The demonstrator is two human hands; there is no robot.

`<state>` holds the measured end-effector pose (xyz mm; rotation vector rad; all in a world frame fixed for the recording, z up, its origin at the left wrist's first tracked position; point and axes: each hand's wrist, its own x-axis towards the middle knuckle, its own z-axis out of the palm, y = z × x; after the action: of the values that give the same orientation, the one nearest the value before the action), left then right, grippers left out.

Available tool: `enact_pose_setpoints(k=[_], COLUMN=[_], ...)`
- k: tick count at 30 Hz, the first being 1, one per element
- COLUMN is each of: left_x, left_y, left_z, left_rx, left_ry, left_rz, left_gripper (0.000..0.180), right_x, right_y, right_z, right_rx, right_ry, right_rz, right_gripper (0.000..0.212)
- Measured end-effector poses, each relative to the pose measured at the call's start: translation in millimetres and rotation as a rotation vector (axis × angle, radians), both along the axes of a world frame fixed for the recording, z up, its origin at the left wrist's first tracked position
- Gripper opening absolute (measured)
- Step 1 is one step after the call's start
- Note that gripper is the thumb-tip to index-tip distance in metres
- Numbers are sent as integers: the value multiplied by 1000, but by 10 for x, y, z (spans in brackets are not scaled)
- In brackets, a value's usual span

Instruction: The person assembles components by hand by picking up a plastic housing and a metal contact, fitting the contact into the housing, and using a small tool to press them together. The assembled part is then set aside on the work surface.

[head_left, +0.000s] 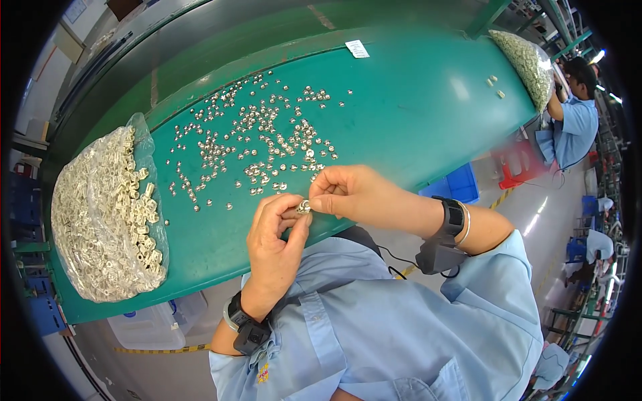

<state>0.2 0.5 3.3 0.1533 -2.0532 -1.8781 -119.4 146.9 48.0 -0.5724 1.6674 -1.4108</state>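
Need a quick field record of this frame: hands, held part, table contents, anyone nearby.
left hand: pinches a small silvery metal part between thumb and fingers
right hand: fingertips on the same part, from the other side
surface: green table
loose parts: many small silvery pieces scattered on the table beyond the hands
left bag: clear plastic, open, full of pale small parts
far bag: clear, filled, at the table's far right end
wrists: dark band on each
co-worker: blue shirt, at the far right end

Green table top (414,113) looks smooth, slightly glossy, like rubbery mat. On it, the scattered small parts (267,144) are shiny bright metal. At its left end, a clear crinkly plastic bag (100,220) holds duller, pale pieces.
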Motion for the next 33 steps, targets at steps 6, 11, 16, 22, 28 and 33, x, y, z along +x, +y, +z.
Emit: enact_pose_setpoints(k=[6,11,16,22,28,33], left_x=[2,6,8,5,14,13], left_y=[10,11,13,19,19,29], left_z=[-11,-29,-46,-56,-47,-33], left_rx=[24,45,11,-15,-80,-108], left_ry=[11,12,22,16,26,31], left_rz=[4,4,8,33,52,53], left_gripper=[29,29,30,29,28,28], right_x=[40,41,37,5,-32,-112], right_y=[-12,-11,-20,-31,-53,-61], right_z=[-34,-86,-79,-69,104,133], right_rx=[-33,-34,-7,23,125,193], right_ry=[-17,27,103,134,133,208], right_rz=[-41,-15,-20,-4,72,164], right_gripper=[9,11,12,14,14,13])
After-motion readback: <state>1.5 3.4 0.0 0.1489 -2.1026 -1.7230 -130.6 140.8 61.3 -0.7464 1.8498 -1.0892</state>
